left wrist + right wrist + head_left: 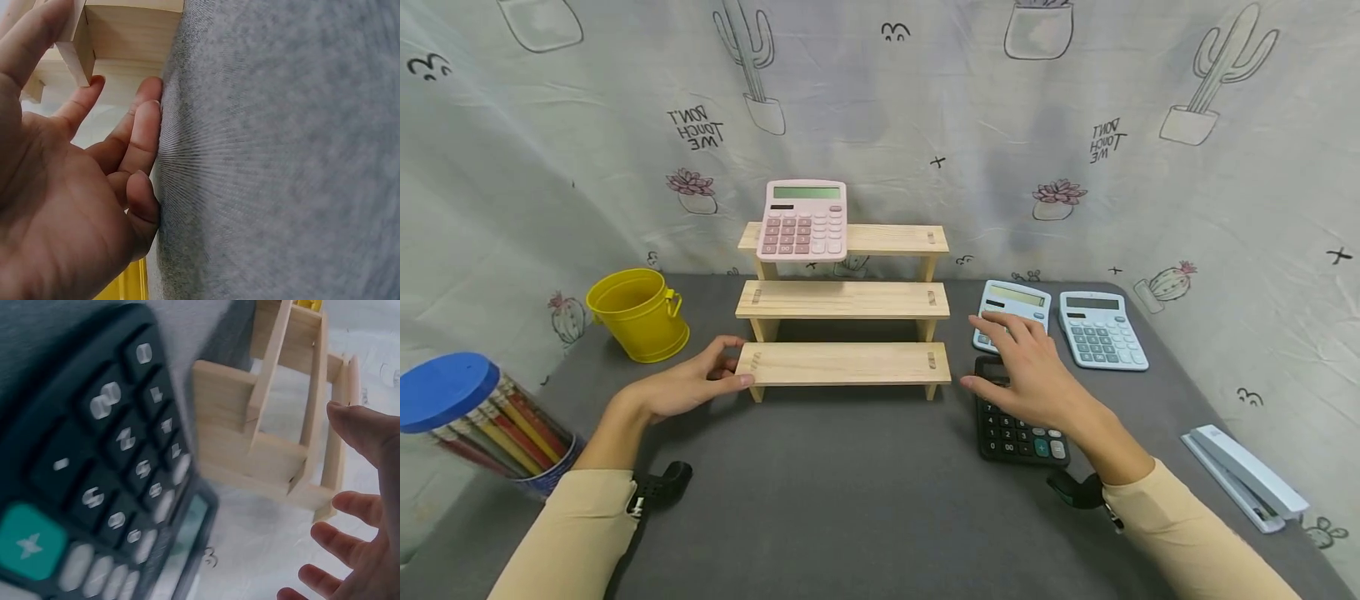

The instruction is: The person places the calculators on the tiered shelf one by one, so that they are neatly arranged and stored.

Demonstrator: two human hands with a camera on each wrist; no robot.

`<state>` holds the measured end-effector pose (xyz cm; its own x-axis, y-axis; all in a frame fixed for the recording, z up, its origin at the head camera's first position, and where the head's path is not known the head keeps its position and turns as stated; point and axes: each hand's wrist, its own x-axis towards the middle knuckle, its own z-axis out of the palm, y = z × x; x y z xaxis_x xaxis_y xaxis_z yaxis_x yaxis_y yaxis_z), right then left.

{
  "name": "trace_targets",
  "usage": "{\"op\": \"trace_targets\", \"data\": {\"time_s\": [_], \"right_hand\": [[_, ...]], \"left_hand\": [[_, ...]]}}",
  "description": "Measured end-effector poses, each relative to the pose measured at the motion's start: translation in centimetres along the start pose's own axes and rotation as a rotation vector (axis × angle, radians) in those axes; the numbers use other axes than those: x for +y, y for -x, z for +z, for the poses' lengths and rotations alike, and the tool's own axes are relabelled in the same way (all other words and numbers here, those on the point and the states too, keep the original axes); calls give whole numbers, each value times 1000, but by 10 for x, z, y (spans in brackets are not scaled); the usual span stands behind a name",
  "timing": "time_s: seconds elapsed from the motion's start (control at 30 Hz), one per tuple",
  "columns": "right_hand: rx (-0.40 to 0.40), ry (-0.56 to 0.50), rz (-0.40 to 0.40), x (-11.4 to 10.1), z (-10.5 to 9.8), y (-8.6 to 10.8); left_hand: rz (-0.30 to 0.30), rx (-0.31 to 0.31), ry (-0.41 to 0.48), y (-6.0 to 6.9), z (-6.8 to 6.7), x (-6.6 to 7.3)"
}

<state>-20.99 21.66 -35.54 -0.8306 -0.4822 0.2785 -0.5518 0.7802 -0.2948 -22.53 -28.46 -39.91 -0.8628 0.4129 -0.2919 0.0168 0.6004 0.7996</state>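
A three-tier wooden display shelf [850, 364] stands at the middle back. My left hand [688, 387] holds the left end of its lowest step, thumb at the front and index finger behind. In the left wrist view, that index finger [84, 106] touches the edge of a wooden leg. A pink calculator [806, 218] leans upright on the top step, towards the left. My right hand [1037, 375] hovers above a black calculator [1011, 442], fingers spread and holding nothing; it covers part of that calculator. The right wrist view shows the black calculator's keys [103, 450] apart from the hand.
Two light blue calculators, one partly behind my right hand [1011, 296] and another beside it [1101, 329], lie at the back right. A stapler [1247, 475] sits near the right edge. On the left are a yellow bucket [638, 315] and a blue-lidded pencil jar [497, 417].
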Motion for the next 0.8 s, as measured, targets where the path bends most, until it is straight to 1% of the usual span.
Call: {"op": "trace_targets", "data": {"time_s": [0.17,0.3,0.4,0.47,0.6,0.7,0.8], "right_hand": [[2,-6,28,8,3,9],[-12,-5,49,10,5,15],[-35,-5,74,12,6,20],[-56,-7,105,14,7,24],[-93,-8,156,17,9,33],[-106,-8,175,19,13,39],[-109,-14,181,21,18,42]], "left_hand": [[-15,1,-3,0,0,1],[-16,9,-4,2,2,1],[-18,11,0,3,4,-1],[-19,10,2,3,5,-1],[-12,15,-4,3,4,1],[-10,13,-8,3,2,2],[-20,12,-11,4,1,0]]}}
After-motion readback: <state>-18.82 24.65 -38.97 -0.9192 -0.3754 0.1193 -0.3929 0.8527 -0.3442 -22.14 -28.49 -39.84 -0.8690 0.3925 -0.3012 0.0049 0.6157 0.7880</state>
